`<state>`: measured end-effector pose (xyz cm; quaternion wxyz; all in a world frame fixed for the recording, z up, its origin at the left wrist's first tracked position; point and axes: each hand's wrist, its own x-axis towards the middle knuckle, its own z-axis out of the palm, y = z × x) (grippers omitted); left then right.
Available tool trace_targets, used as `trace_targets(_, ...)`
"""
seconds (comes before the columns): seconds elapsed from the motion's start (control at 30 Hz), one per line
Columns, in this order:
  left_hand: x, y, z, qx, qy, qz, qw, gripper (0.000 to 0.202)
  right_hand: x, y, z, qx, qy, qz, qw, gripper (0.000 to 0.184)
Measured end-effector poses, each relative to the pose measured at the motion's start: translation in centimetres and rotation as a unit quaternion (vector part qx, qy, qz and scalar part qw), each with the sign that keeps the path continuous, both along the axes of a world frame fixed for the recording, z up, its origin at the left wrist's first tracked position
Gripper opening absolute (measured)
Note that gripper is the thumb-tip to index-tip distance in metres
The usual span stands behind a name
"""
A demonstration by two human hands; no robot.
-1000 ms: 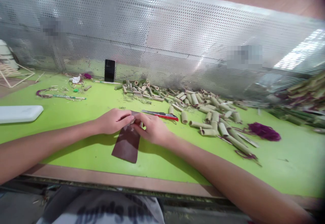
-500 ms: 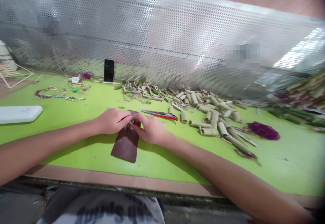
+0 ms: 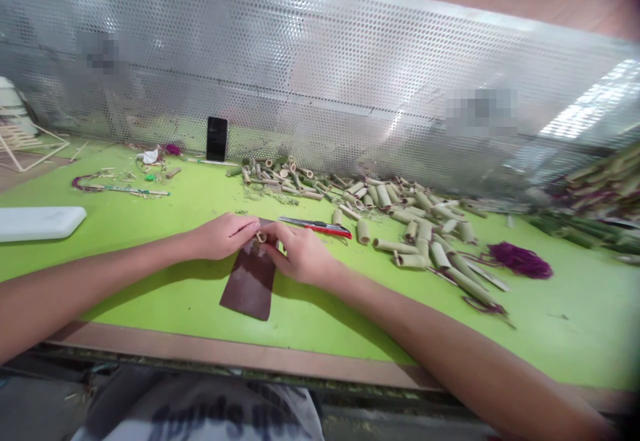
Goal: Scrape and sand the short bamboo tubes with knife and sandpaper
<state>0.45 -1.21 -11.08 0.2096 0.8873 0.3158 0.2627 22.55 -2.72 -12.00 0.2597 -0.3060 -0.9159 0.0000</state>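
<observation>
Pinched between both hands is a short bamboo tube (image 3: 261,237), its round open end facing me and most of it hidden by fingers. My left hand (image 3: 226,235) closes on its left side, my right hand (image 3: 299,249) on its right. Beneath the hands a brown sheet of sandpaper (image 3: 249,285) lies on the green table, its lower part bare with some pale dust on it. Just beyond my right hand rests a red utility knife (image 3: 325,229) with its blade out to the left.
Cut bamboo pieces (image 3: 423,227) lie heaped from the middle to the right. Purple yarn (image 3: 520,259) sits further right. A phone (image 3: 217,139) leans against the perforated metal screen (image 3: 350,87). At the left are a white case (image 3: 43,223) and a stick frame (image 3: 35,144).
Both hands stay over the brown sheet with hardly any shift. The bamboo tube's open end shows a little more clearly now. The whole view has drifted slightly.
</observation>
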Motion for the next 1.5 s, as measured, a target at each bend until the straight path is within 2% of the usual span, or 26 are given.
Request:
trace_targets(0.13, -0.1, 0.2, 0.0, 0.03, 0.022, 0.008, 0.999, 0.035, 0.0, 0.0, 0.0, 0.002, 0.005, 0.012, 1.0, 0.016)
trace_targets(0.27, -0.1, 0.2, 0.4, 0.064, 0.039, 0.032, 0.997, 0.033, -0.3, -0.1, 0.2, -0.017, -0.002, -0.008, 1.0, 0.018)
trace_targets(0.4, -0.4, 0.2, 0.9, 0.023, 0.048, 0.014, 0.998, 0.035, -0.5, -0.3, 0.4, -0.056, -0.014, -0.028, 0.998, 0.02)
trace_targets(0.5, -0.5, 0.2, 1.2, -0.011, 0.051, 0.003, 0.999, 0.034, -0.5, -0.4, 0.6, -0.058, -0.027, -0.029, 0.997, 0.021)
trace_targets(0.9, -0.9, 0.2, 2.1, -0.002, 0.129, -0.026, 0.991, 0.028, -0.4, -0.3, 0.7, -0.027, -0.057, -0.015, 0.998, 0.023)
trace_targets(1.13, 0.0, -0.2, 1.1, 0.044, 0.101, 0.015, 0.994, 0.022, -0.4, -0.2, 0.8, -0.015, -0.056, -0.047, 0.997, 0.02)
trace_targets(1.27, 0.5, -0.3, 1.0, 0.037, 0.066, 0.045, 0.996, 0.02, -0.3, 0.1, 0.7, 0.029, -0.051, -0.041, 0.997, 0.021)
trace_targets(1.5, 1.0, 0.0, 1.3, 0.017, 0.009, 0.051, 0.998, 0.024, 0.1, 0.7, 0.5, 0.062, -0.026, -0.056, 0.996, 0.022)
